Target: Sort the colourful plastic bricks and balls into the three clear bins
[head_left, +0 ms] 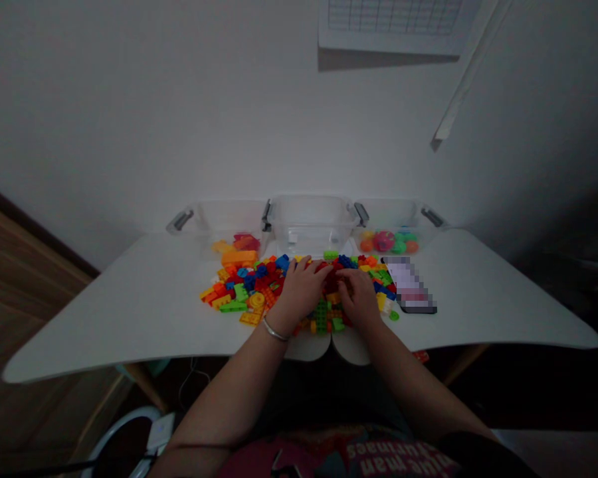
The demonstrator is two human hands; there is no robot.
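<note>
A heap of colourful toy building bricks [249,282] lies on the white table. My left hand [301,290] rests over the middle of it, palm down, its fingers stretched out and spread across the bricks. Close on its right, my right hand [361,295] has its fingers curled inward among the bricks; what they hold, if anything, is hidden. Dark red bricks [331,280] show between the two hands. Nearer my body, a green brick [321,317] lies just below them.
Along the wall stand a left bin [229,216], a clear middle bin [309,216] and a right bin [386,211]. Orange and pink pieces show in the left one, round colourful pieces in the right. A phone [411,285] lies right of the heap. The white table [129,299] has a notched front edge.
</note>
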